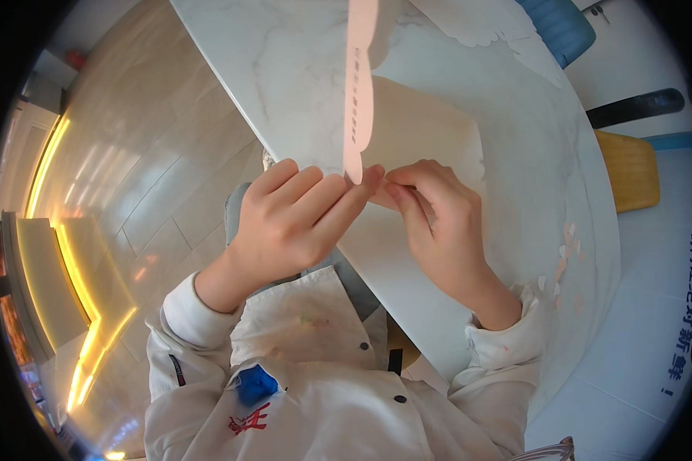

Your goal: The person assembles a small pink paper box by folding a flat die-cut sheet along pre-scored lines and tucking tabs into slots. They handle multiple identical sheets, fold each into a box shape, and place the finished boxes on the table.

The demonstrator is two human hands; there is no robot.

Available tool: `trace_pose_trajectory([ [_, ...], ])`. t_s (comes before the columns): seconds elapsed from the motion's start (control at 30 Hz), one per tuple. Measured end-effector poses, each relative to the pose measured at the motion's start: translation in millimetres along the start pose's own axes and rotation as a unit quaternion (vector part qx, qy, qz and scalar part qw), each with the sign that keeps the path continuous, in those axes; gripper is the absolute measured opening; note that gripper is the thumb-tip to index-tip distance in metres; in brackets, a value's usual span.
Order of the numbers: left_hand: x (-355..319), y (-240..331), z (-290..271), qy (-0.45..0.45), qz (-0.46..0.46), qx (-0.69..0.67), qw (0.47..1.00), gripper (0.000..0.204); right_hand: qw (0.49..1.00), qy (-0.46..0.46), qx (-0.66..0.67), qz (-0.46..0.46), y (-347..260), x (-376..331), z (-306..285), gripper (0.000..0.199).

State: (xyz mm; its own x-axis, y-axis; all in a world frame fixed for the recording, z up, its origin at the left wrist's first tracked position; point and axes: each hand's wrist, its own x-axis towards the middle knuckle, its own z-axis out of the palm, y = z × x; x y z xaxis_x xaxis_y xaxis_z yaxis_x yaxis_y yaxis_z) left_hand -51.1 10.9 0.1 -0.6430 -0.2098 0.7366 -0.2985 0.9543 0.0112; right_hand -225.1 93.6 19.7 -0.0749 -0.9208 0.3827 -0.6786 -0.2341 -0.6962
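A long pink paper strip [357, 100] with one scalloped edge and small dark print extends away from me, past the top of the picture. My left hand [296, 211] has its thumb and forefinger pinched on the near end of this strip. Right beside it, my right hand [446, 223] also pinches thumb and forefinger together; what sits between those fingertips is too small to make out. Behind both hands is a pale peach sheet [430, 123], partly hidden by my right hand and the strip.
The white marbled table [284, 61] has a slanting left edge. Torn paper scraps [565, 257] lie at its right, and larger pale paper [469, 23] at the far side. A blue seat [561, 31] and a yellow seat [627, 170] stand beyond. Tiled floor [161, 177] is at left.
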Motion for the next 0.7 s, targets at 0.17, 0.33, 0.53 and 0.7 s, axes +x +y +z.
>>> trace_pose_trajectory([
  [0.17,-8,-6,10,-0.011,0.005,-0.036,0.999,0.034,0.998,-0.001,0.045,0.042,3,-1,5,0.005],
  [0.33,-12,-8,17,-0.018,0.030,-0.068,0.997,0.034,0.989,-0.015,0.098,0.111,10,0,7,0.006],
  [0.53,-30,-3,24,0.070,-0.001,-0.023,0.997,0.038,0.995,0.004,0.057,0.080,9,4,2,0.005],
  [0.7,-26,-4,18,0.012,-0.012,0.036,0.999,0.038,0.995,0.005,0.067,0.079,4,5,-3,0.004],
])
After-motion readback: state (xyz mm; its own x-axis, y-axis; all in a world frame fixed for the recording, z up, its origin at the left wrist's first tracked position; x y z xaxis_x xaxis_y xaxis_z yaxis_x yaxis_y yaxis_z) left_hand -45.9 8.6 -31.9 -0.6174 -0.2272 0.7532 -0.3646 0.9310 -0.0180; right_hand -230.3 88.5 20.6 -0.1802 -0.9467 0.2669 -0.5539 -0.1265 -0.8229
